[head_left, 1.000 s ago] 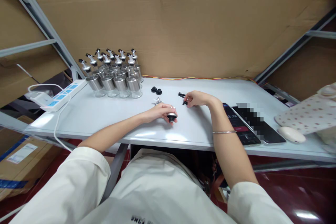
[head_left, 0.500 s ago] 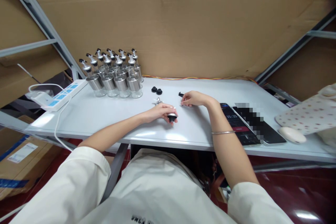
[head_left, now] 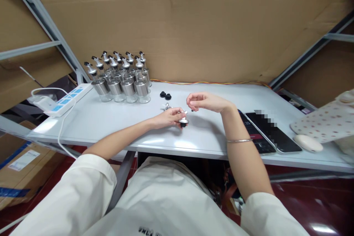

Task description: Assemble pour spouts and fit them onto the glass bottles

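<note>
My left hand [head_left: 169,118] is closed around a silver bottle pourer [head_left: 183,121] with a black ridged stopper, held low over the front middle of the table. My right hand [head_left: 197,101] is just beyond it to the right, raised a little, with its fingers curled together. A small black piece [head_left: 192,110], mostly hidden, peeks out under those fingers. Behind my left hand lies another silver pourer part [head_left: 167,106]. Two black stoppers [head_left: 165,96] sit side by side farther back.
Several glass and steel oil bottles [head_left: 128,87] with pourers stand back left. A white power strip [head_left: 65,100] with a cable is at the left edge. Two phones [head_left: 273,132], a cream oval case [head_left: 308,142] and a dotted cloth item [head_left: 322,120] lie right. Cardboard [head_left: 193,33] walls the back.
My right hand has lifted slightly, and the black piece at its fingertips no longer shows on the table behind it. My left hand has tilted the pourer, so its spout shows more.
</note>
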Demonstrator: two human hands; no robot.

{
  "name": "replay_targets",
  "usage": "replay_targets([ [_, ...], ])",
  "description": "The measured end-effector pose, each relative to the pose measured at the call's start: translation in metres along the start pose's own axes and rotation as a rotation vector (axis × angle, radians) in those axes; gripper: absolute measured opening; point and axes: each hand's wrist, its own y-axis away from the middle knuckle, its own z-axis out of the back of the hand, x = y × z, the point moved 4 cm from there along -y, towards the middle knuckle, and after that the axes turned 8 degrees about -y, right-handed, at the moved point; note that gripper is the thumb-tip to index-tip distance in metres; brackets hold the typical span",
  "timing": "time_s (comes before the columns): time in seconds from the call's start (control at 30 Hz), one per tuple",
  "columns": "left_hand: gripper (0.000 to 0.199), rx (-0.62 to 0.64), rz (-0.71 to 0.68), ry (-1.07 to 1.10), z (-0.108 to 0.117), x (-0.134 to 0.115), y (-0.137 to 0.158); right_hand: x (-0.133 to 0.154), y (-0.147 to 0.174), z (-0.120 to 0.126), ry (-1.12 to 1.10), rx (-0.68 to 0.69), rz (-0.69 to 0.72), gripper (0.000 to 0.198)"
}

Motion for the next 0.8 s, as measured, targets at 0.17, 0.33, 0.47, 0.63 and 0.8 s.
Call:
replay_targets([
  [0.17, 0.054, -0.025, 0.001, -0.039, 0.002, 0.002, -0.001, 0.0, -0.002, -0.012, -0.05, 0.213, -0.019, 0.031],
  [0.33, 0.054, -0.022, -0.012, -0.032, 0.002, 0.003, -0.001, 0.002, -0.004, -0.018, -0.059, 0.228, -0.036, 0.028],
  [0.47, 0.056, -0.024, -0.008, -0.053, 0.002, 0.003, -0.002, 0.003, -0.005, -0.021, -0.042, 0.208, -0.049, 0.028],
  [0.63, 0.059, -0.031, -0.022, -0.06, 0.003, 0.002, -0.003, 0.005, -0.006, -0.026, -0.079, 0.182, -0.052, 0.027],
  [0.8, 0.059, -0.065, -0.01, -0.076, 0.002, 0.003, -0.003, 0.007, -0.008, -0.03, -0.066, 0.207, -0.048, 0.021],
])
